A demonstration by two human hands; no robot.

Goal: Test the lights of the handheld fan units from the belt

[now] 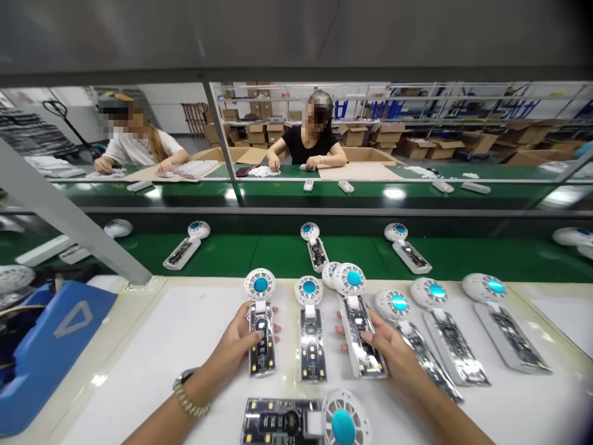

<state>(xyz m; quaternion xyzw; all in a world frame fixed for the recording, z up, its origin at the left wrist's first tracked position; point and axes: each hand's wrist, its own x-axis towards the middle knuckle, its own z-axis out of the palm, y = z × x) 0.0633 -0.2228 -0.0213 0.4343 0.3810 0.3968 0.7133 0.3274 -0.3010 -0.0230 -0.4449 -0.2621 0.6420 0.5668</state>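
My left hand point(243, 337) is closed around a handheld fan-like unit point(262, 364), thumb on its front. The unit has a round white slotted head with a blue centre and a clear-fronted body showing a circuit board. A similar unit point(352, 309) is in my right hand point(389, 343), fingers wrapped behind it and thumb on the board. Between my hands is another unit point(312, 346), touched by neither. One more unit point(282, 420) lies sideways at the bottom edge. Several others, including a long-bodied unit point(456, 346), lie right of my right hand.
Beyond the white worktop point(139, 346), a green conveyor belt point(250, 253) carries several similar units. A blue plastic bin point(60, 346) stands at left, near a slanted metal post point(83, 222). Two people sit across the line, with white parts point(264, 172) before them. Cardboard boxes fill the background.
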